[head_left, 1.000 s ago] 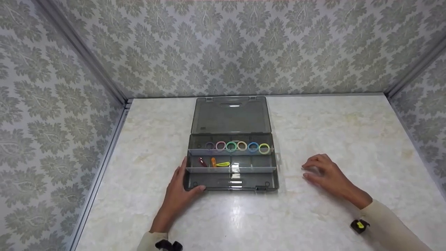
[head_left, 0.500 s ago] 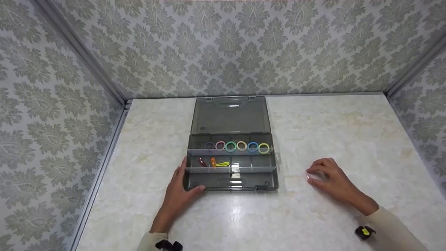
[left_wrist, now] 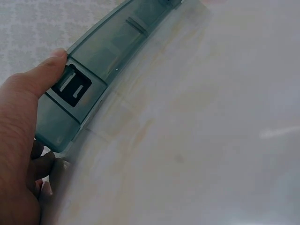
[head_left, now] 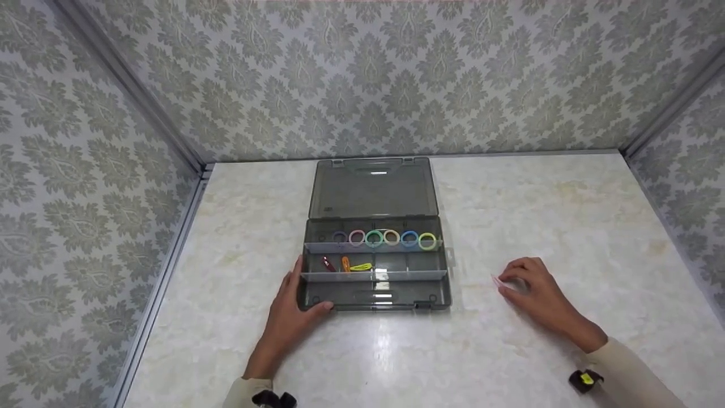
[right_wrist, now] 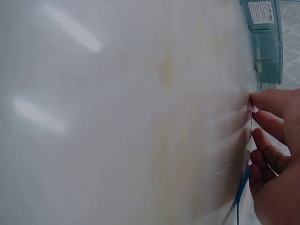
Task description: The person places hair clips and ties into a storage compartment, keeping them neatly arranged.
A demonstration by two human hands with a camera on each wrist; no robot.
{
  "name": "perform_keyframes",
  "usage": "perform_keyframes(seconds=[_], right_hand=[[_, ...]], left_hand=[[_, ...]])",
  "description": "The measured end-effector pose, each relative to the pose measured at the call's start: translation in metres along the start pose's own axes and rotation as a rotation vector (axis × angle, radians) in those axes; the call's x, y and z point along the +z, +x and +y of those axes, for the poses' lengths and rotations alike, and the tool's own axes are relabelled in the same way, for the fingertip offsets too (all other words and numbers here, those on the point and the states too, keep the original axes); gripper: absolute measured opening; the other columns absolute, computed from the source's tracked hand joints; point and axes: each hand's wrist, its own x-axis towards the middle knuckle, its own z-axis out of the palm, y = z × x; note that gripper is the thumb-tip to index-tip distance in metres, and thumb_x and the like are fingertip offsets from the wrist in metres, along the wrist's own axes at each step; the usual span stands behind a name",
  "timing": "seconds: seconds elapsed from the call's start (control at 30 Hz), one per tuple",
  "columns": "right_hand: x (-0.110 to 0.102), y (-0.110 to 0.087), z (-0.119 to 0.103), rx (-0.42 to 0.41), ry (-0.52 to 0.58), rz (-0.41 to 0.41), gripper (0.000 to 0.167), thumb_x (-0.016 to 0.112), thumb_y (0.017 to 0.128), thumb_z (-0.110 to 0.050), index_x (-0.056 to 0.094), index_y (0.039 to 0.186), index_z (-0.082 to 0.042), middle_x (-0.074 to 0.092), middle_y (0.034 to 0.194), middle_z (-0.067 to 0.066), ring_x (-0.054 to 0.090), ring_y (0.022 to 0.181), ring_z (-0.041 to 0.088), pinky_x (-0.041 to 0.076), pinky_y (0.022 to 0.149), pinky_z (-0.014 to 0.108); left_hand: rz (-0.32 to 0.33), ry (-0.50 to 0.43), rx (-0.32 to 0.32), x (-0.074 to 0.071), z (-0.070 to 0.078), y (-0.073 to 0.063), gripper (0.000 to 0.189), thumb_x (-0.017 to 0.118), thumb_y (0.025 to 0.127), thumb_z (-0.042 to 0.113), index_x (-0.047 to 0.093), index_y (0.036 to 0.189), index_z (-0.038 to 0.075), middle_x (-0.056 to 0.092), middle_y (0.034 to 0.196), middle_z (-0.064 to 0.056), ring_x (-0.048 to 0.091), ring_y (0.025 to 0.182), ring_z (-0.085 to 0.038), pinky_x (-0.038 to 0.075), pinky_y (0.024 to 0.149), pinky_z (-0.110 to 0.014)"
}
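Observation:
A grey see-through compartment box (head_left: 374,293) lies on the table with its lid (head_left: 374,190) folded back. My left hand (head_left: 291,320) holds its front left corner, thumb on the front wall (left_wrist: 77,86) and fingers along the left side. Several coloured rings (head_left: 374,238), resembling hair ties, stand in a row along the back divider. In the middle row lie a dark red hair clip (head_left: 328,263), an orange one (head_left: 346,264) and a yellow one (head_left: 361,267). To the box's right, my right hand (head_left: 538,292) pinches a small, thin pale pink piece (head_left: 497,281) between thumb and fingertips; its kind is unclear.
The marbled white table (head_left: 578,221) meets patterned walls (head_left: 396,79) at the back and sides. A clear tab (head_left: 451,258) juts from the box's right side. In the right wrist view, a blue strip (right_wrist: 243,187) shows beside my curled fingers, its nature unclear.
My right hand first came slightly nearer to me and right, then moved slightly back left. The pale pink piece now sticks out farther from its fingertips. My left hand stays on the box.

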Motion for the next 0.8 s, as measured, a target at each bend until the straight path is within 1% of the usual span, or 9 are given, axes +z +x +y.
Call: perform_keyframes(seconds=[0.13, 0.2, 0.37, 0.5, 0.63, 0.73, 0.8], right_hand=[[0.001, 0.001, -0.001, 0.004, 0.000, 0.026, 0.020, 0.089, 0.089, 0.006, 0.080, 0.097, -0.010, 0.070, 0.112, 0.006, 0.051, 0.108, 0.018, 0.040, 0.089, 0.020], [0.002, 0.002, -0.002, 0.016, -0.006, 0.030, 0.019, 0.088, 0.089, 0.007, 0.080, 0.096, -0.009, 0.070, 0.111, 0.006, 0.052, 0.107, 0.019, 0.040, 0.089, 0.019], [0.003, 0.003, -0.003, 0.094, -0.002, 0.018, 0.020, 0.084, 0.092, 0.009, 0.079, 0.097, -0.011, 0.069, 0.112, 0.004, 0.052, 0.109, 0.018, 0.041, 0.092, 0.012], [0.002, 0.004, -0.003, 0.141, 0.010, 0.037, 0.016, 0.083, 0.095, 0.005, 0.080, 0.096, -0.011, 0.070, 0.110, 0.001, 0.053, 0.111, 0.015, 0.042, 0.093, 0.012], [0.001, 0.008, -0.004, 0.136, 0.016, 0.064, 0.015, 0.083, 0.096, 0.004, 0.081, 0.095, -0.011, 0.070, 0.109, 0.000, 0.052, 0.111, 0.014, 0.041, 0.093, 0.015], [0.000, 0.013, -0.005, 0.111, 0.030, 0.081, 0.017, 0.083, 0.094, 0.006, 0.081, 0.095, -0.010, 0.071, 0.108, 0.000, 0.053, 0.110, 0.015, 0.041, 0.093, 0.017], [-0.001, 0.017, -0.004, 0.087, 0.037, 0.090, 0.014, 0.084, 0.095, 0.004, 0.081, 0.095, -0.009, 0.071, 0.107, 0.001, 0.054, 0.109, 0.016, 0.041, 0.093, 0.017]], left_hand=[[0.000, 0.005, 0.013, 0.001, 0.000, 0.000, 0.121, 0.088, 0.088, 0.064, 0.014, 0.179, 0.033, 0.029, 0.178, -0.019, 0.028, 0.164, -0.044, 0.027, 0.129, -0.068], [-0.002, 0.008, 0.017, 0.001, -0.001, 0.000, 0.121, 0.088, 0.088, 0.065, 0.014, 0.179, 0.033, 0.028, 0.179, -0.019, 0.028, 0.165, -0.044, 0.027, 0.129, -0.069], [-0.002, 0.006, 0.027, 0.000, -0.004, 0.000, 0.122, 0.088, 0.088, 0.065, 0.013, 0.179, 0.034, 0.029, 0.178, -0.018, 0.030, 0.164, -0.044, 0.028, 0.128, -0.069], [0.000, 0.005, 0.038, 0.000, -0.006, 0.001, 0.122, 0.088, 0.087, 0.065, 0.013, 0.179, 0.034, 0.031, 0.177, -0.018, 0.032, 0.163, -0.043, 0.029, 0.128, -0.069], [0.001, 0.009, 0.041, 0.001, -0.006, 0.001, 0.122, 0.088, 0.088, 0.064, 0.013, 0.179, 0.033, 0.031, 0.177, -0.019, 0.031, 0.163, -0.044, 0.029, 0.128, -0.069], [0.001, 0.014, 0.036, 0.000, -0.005, 0.002, 0.122, 0.088, 0.087, 0.065, 0.014, 0.179, 0.033, 0.029, 0.178, -0.020, 0.028, 0.164, -0.045, 0.027, 0.128, -0.070], [0.002, 0.018, 0.032, 0.001, -0.004, 0.002, 0.122, 0.088, 0.087, 0.065, 0.014, 0.179, 0.033, 0.029, 0.178, -0.020, 0.027, 0.164, -0.046, 0.027, 0.128, -0.070]])
